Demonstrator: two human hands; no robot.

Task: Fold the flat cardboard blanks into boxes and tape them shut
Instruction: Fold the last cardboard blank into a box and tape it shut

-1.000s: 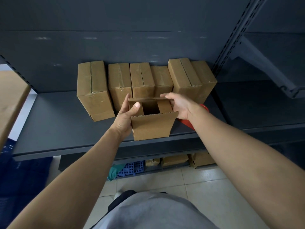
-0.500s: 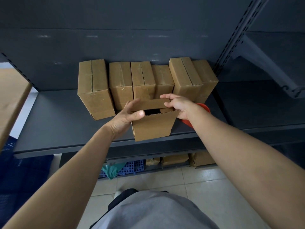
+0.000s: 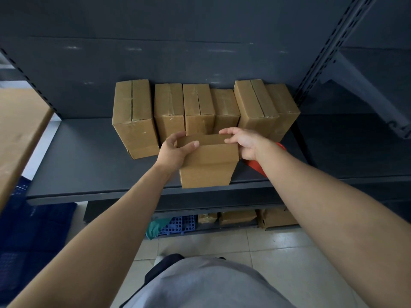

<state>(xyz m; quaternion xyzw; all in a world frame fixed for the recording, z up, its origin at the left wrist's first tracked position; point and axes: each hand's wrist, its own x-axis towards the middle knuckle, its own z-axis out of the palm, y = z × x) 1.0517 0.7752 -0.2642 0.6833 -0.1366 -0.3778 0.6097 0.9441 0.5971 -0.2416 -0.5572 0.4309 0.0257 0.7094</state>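
Cardboard box [image 3: 206, 172] stands on the shelf [image 3: 89, 163]; left hand [image 3: 175, 150] and right hand [image 3: 244, 143] both grip its top flaps, likely holding them closed for taping.

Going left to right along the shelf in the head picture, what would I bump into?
Tan board → leftmost closed box → left hand → box being folded → right hand → rightmost closed box → slotted post.

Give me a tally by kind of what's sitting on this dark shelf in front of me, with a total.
Closed boxes in the back row: 6
Box gripped by the left hand and right hand: 1
Red object, partly hidden: 1
Total: 8
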